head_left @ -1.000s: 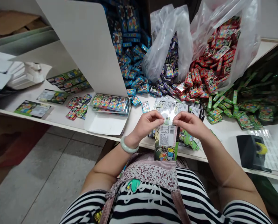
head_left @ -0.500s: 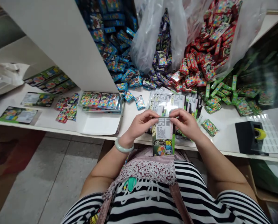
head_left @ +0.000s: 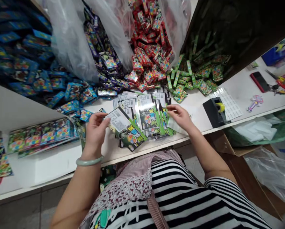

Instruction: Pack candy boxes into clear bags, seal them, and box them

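My left hand, with a pale green bangle on the wrist, pinches the upper left corner of a flat printed candy packet. This packet is black and green with a white label and is tilted above the shelf's front edge. Beside it lies a loose, overlapping stack of similar flat packets, glossy with reflections. My right hand is at the stack's right edge, fingers loosely bent and apart. A pale translucent piece shows under that hand; its kind is unclear.
Small candy boxes lie in heaps at the back: blue, purple, red and green. A tape dispenser stands right, by a sticker sheet. A white tray with colourful packs is left.
The view has swung right. My hands have parted: the left has carried the packet leftward off the middle, while the right has let go of it and sits by the stack.
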{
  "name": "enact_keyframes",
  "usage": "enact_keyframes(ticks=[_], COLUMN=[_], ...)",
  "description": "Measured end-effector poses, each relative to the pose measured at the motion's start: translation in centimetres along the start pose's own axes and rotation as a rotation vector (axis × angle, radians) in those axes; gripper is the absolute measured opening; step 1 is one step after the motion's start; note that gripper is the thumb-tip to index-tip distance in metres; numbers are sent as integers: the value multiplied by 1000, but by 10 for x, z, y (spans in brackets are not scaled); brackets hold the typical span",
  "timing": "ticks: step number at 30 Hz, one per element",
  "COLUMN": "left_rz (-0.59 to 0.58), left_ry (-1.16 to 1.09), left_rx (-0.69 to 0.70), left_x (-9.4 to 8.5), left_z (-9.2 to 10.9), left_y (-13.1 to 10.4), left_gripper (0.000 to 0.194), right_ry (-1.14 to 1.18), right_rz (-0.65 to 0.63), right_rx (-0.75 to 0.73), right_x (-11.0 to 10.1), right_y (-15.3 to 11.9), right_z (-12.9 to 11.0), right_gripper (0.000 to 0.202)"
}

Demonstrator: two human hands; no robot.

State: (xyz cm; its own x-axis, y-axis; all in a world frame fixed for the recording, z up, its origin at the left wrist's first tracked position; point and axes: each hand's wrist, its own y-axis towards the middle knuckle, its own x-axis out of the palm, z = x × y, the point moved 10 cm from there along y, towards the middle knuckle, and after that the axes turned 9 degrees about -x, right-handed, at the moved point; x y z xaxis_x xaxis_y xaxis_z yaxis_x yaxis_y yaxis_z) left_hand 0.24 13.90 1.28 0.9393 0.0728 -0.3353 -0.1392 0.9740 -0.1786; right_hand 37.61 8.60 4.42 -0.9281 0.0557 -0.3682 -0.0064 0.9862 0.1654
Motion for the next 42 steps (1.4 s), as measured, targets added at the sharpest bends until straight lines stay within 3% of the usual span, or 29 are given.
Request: enact_keyframes(ticks=[2, 4, 7, 9, 12, 14, 17, 21, 24, 28, 33, 38, 42], left_rz=[18, 8, -27, -26, -8, -58, -216, -498, -652, -675, -719, -619, -548], left_ry=[185, 341, 566, 667, 670, 630, 563, 501, 420, 288, 81, -94, -140], left_rx=[20, 52, 168, 248, 330, 363, 369, 385, 407, 357, 220, 162, 131], left_x=[0, 6, 20, 28, 35, 49, 88, 166, 220, 265, 304, 313, 312], left_z=[-9, -12, -1, 14, 43, 59, 75, 88, 94, 97, 94, 100, 100], left_y=[9, 10, 3, -3, -8, -11, -18, -37, -47, -39, -37, -26, -13], left_gripper=[29, 25, 23, 24, 26, 25, 23, 24, 21, 20, 19, 12, 21], right_ry=[-282, -529, -709, -735, -672, -566, -437, -614, -709, -437, -27, 132, 266], right_rz=[49, 7, -92, -93, -102, -191, -227, 40, 121, 234, 349, 504, 477], right_rx=[21, 44, 78, 94, 60, 1, -50, 73, 183, 144, 203, 274, 351], right_x=[-39, -57, -58, -57, -56, -51, -54, -91, -105, -115, -124, -129, -115], right_y=[-10, -20, -34, -40, -49, -54, -54, -34, -24, -27, -45, -53, -50], right_z=[26, 47, 66, 67, 60, 55, 55, 80, 100, 103, 114, 131, 146], right_gripper=[27, 34, 54, 52, 46, 48, 56, 50, 37, 17, 33, 74, 89])
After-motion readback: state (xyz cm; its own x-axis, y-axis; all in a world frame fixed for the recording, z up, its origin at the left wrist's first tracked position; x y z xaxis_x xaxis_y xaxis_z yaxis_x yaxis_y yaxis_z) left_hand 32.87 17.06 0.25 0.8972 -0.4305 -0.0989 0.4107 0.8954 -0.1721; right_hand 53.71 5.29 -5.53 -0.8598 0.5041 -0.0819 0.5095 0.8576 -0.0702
